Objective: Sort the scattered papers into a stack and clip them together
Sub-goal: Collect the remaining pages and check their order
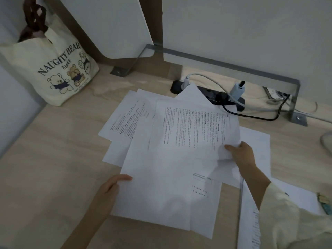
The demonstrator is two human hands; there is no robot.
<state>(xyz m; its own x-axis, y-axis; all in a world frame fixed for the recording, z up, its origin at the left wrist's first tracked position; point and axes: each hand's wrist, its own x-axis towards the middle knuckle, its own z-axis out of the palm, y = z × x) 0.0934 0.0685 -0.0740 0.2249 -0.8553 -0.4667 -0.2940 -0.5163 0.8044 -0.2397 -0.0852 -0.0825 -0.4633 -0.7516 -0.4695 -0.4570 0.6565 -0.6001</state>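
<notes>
Cream tote bag (53, 69) with "NAUGHTY BEAR" lettering near printed papers (161, 186)

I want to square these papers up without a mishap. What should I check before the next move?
1. Right hand grips the printed white sheet: ok.
2. Left hand holds the blank white sheet by its edge: ok.
3. Sheets squared into one stack: not ok, fanned out.
4. Papers off the black power strip: not ok, one corner overlaps it.
5. Clip at hand: cannot tell, none visible.

White printed papers (172, 141), overlapping, fanned loosely across the wooden desk (53, 168)
</notes>
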